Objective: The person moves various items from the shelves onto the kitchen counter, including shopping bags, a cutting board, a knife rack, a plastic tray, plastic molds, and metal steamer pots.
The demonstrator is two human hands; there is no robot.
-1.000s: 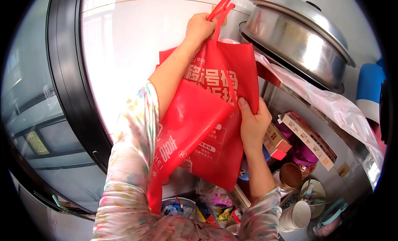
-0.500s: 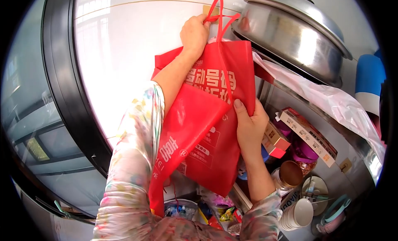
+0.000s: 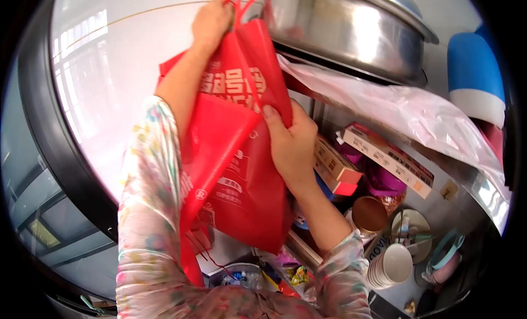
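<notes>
A red shopping bag (image 3: 258,193) with pale printed lettering hangs in front of me against the white wall. Its front is partly covered by a folded red flap (image 3: 214,133). My left hand (image 3: 213,24), high up by the wall, is closed around the bag's thin red handles (image 3: 239,6). Lower down, my right hand (image 3: 292,146) grips the bag's right side, thumb on the front and fingers hidden behind. What the bag contains cannot be seen.
A large lidded steel pot (image 3: 340,34) stands on a shelf covered with pinkish plastic sheeting (image 3: 395,110). Below are boxes (image 3: 388,159), a brown-lidded jar (image 3: 369,215) and stacked paper cups (image 3: 392,266). A blue-and-white container (image 3: 476,72) is at right; a dark door frame (image 3: 66,143) at left.
The view has shifted, so bag, hands, pot and shelf all appear farther left and somewhat higher. Both hands keep their hold on the bag.
</notes>
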